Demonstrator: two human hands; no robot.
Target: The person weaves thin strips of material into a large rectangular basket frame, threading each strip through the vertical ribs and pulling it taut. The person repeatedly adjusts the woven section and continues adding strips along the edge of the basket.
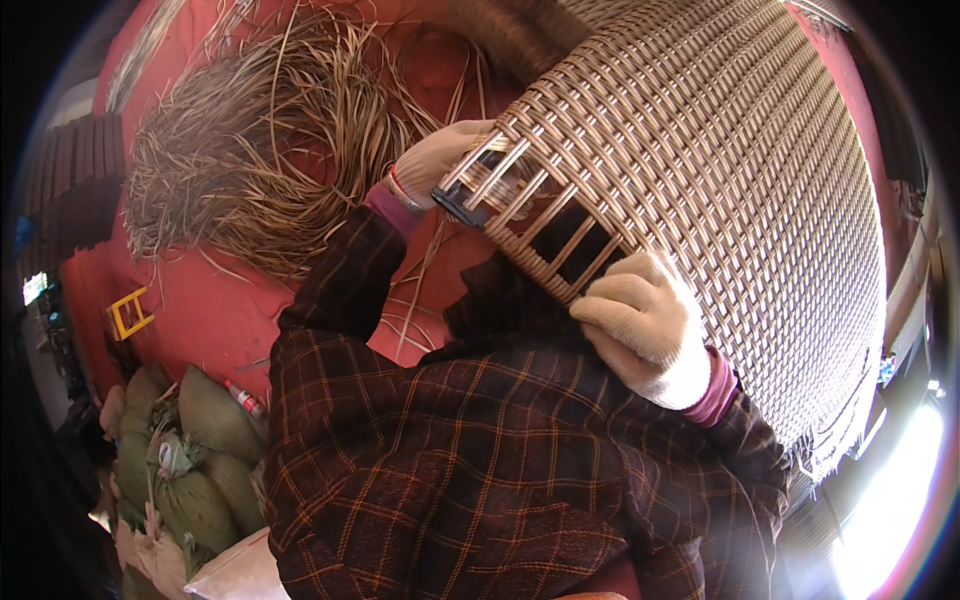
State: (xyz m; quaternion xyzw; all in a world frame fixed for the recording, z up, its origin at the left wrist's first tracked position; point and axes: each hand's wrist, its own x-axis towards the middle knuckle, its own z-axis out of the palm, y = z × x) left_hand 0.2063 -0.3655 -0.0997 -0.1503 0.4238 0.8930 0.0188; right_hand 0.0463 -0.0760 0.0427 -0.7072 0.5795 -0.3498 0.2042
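A large brown woven wicker panel fills the upper right, its weave slanting down toward me. Near its lower left corner is an open section where bare strands cross a gap. A black piece sits at that corner. My left hand, in a cream knit glove, reaches behind the corner, and the wicker hides its fingers. My right hand, gloved the same way, rests at the lower edge beside the gap with its fingers curled closed. Whatever those fingers grip is not visible.
A big heap of loose tan strands lies on the red cloth at the upper left. Green stuffed sacks, a bottle with a red label and a yellow frame are at the left.
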